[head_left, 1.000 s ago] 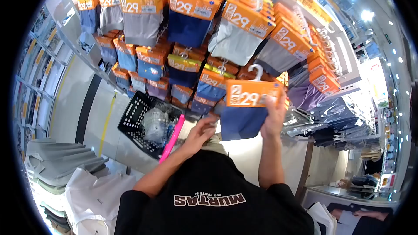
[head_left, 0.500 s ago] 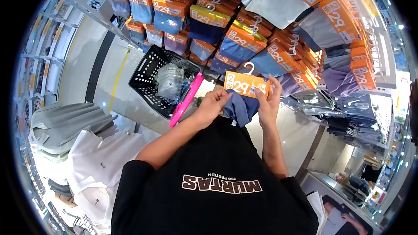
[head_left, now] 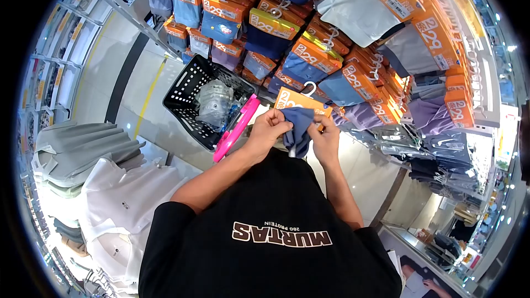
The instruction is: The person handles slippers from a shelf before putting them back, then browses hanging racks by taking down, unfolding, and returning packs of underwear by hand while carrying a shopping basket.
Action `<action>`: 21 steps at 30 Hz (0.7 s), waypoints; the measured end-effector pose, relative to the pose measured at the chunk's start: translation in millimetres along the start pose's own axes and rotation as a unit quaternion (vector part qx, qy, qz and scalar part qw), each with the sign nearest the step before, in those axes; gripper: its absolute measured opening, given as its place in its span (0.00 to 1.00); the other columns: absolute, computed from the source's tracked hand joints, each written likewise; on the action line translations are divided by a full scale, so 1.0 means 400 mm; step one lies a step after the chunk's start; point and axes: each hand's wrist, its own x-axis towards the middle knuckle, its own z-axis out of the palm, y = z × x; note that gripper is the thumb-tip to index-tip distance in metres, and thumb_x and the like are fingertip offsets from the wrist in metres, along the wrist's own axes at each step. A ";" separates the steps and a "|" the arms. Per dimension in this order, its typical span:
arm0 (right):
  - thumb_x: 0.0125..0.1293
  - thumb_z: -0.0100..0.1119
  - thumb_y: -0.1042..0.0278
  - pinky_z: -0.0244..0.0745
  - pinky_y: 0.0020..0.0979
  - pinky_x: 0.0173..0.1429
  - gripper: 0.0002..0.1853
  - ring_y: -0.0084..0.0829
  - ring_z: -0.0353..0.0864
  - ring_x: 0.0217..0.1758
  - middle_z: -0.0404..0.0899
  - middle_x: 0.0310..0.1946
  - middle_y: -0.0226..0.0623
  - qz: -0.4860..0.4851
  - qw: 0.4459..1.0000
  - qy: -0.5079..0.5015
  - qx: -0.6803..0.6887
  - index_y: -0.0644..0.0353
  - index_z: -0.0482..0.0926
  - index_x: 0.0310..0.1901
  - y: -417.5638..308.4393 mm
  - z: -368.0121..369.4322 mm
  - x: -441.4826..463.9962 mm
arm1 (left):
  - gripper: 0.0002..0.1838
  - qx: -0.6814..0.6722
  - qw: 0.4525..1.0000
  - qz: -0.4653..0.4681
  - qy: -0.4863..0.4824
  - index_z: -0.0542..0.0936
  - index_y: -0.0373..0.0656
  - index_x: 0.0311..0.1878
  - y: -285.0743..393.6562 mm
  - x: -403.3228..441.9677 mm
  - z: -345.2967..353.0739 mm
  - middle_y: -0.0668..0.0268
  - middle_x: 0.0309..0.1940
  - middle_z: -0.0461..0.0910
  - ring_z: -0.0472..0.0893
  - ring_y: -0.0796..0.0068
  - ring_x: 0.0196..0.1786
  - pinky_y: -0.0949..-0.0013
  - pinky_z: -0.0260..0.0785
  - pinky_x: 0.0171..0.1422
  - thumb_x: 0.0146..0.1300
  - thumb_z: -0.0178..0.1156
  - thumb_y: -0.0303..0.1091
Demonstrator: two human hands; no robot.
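Both hands are at a folded dark blue garment (head_left: 300, 123) on an orange price card (head_left: 291, 98) with a white hanger hook. My left hand (head_left: 267, 132) is closed, thumb and fingers pinching the cloth's left side. On the right side, my right hand (head_left: 324, 139) is also closed, its fingers pinching the cloth's edge just below the card. The garment's exact kind does not show. Part of the card is hidden behind the cloth and the right fingers. A small white label hangs at the lower end of the cloth.
Ahead, a rack holds rows of similar orange-carded garments (head_left: 317, 58). A black basket (head_left: 176, 96) with a pink handle (head_left: 236, 128) and clear plastic-wrapped items (head_left: 215, 104) stands left of the hands. Grey shirts (head_left: 83, 152) and white shirts (head_left: 124, 204) are at the left.
My right hand has moved from the card's right edge down and inward onto the cloth. The card has tilted, and the cloth now covers more of it. My left hand keeps its pinch.
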 end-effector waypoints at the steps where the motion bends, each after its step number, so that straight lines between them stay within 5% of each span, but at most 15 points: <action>1: 0.68 0.59 0.74 0.66 0.21 0.40 0.04 0.17 0.70 0.36 0.75 0.32 0.27 0.094 0.990 0.013 0.106 0.65 0.79 0.37 0.008 0.000 0.004 | 0.08 -0.001 1.000 0.001 -0.010 0.72 0.46 0.35 -0.008 0.002 -0.012 0.75 0.29 0.75 0.75 0.85 0.32 0.77 0.68 0.38 0.64 0.61 0.24; 3: 0.72 0.57 0.72 0.64 0.20 0.39 0.08 0.13 0.68 0.33 0.73 0.29 0.21 0.139 0.946 0.052 0.289 0.60 0.78 0.33 0.000 0.006 0.011 | 0.07 -0.072 0.997 -0.025 0.002 0.73 0.46 0.37 -0.018 0.004 -0.024 0.74 0.32 0.76 0.75 0.85 0.34 0.76 0.68 0.39 0.63 0.61 0.24; 6: 0.74 0.56 0.71 0.60 0.19 0.37 0.11 0.12 0.65 0.32 0.71 0.29 0.21 0.133 0.940 0.075 0.305 0.58 0.76 0.30 0.019 0.004 0.015 | 0.06 -0.117 0.989 -0.050 0.068 0.75 0.44 0.42 -0.016 0.005 -0.019 0.74 0.34 0.76 0.74 0.86 0.34 0.78 0.65 0.36 0.63 0.60 0.24; 10: 0.73 0.58 0.69 0.55 0.20 0.35 0.11 0.11 0.60 0.30 0.69 0.29 0.19 0.095 0.965 0.057 0.238 0.58 0.76 0.30 0.047 -0.001 0.006 | 0.13 -0.030 0.991 -0.095 0.093 0.77 0.41 0.53 -0.011 0.004 -0.022 0.70 0.42 0.79 0.78 0.84 0.41 0.78 0.69 0.44 0.67 0.60 0.29; 13: 0.70 0.63 0.69 0.61 0.21 0.36 0.09 0.13 0.65 0.31 0.70 0.28 0.21 0.078 0.976 0.048 0.199 0.61 0.79 0.30 0.028 0.001 -0.001 | 0.19 -0.066 0.993 -0.097 0.024 0.76 0.38 0.60 -0.015 0.009 -0.022 0.67 0.50 0.81 0.80 0.80 0.51 0.76 0.70 0.56 0.70 0.60 0.36; 14: 0.62 0.70 0.72 0.70 0.24 0.41 0.07 0.19 0.73 0.35 0.72 0.33 0.28 0.023 0.992 0.075 0.101 0.64 0.81 0.32 0.012 0.009 -0.004 | 0.20 -0.083 0.992 -0.098 -0.001 0.76 0.38 0.61 -0.015 0.009 -0.022 0.66 0.51 0.81 0.79 0.79 0.53 0.75 0.70 0.58 0.71 0.60 0.37; 16: 0.58 0.73 0.73 0.70 0.25 0.45 0.08 0.22 0.74 0.39 0.74 0.39 0.31 -0.033 0.999 0.019 0.021 0.63 0.82 0.34 -0.033 0.005 -0.012 | 0.22 -0.118 0.987 -0.100 -0.050 0.75 0.37 0.62 -0.015 0.005 -0.019 0.65 0.55 0.80 0.79 0.77 0.56 0.72 0.70 0.61 0.72 0.60 0.40; 21: 0.49 0.81 0.71 0.72 0.28 0.49 0.14 0.28 0.77 0.42 0.74 0.46 0.36 -0.066 0.997 -0.044 -0.005 0.62 0.83 0.35 -0.049 0.011 -0.011 | 0.16 0.010 0.994 -0.101 -0.043 0.78 0.36 0.58 -0.054 0.007 -0.055 0.65 0.50 0.82 0.82 0.75 0.51 0.69 0.74 0.58 0.72 0.56 0.34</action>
